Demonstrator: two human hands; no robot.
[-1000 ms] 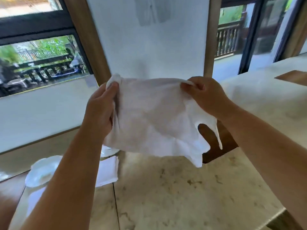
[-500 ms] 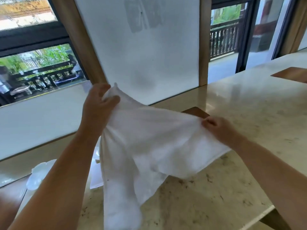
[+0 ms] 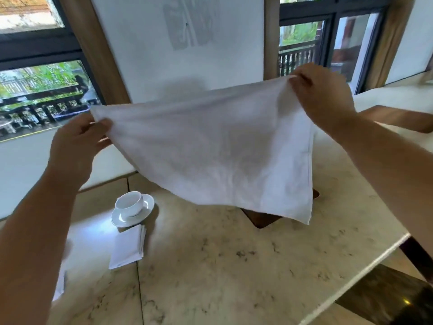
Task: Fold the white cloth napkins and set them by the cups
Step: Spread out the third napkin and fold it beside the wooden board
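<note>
We're holding the napkin (image 3: 218, 151) spread mid-frame above the marble table (image 3: 234, 266), left hand (image 3: 77, 141) and right hand (image 3: 321, 95) each pinching a top corner, probably squaring it for folding. One folded napkin (image 3: 127, 249) is already lying beside the cup (image 3: 129, 203), lower left.

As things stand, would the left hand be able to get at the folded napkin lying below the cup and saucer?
Probably not right away: the left hand pinches a corner of the spread napkin, as does the right hand. The folded napkin itself lies uncovered on the marble table, below that hand.
</note>
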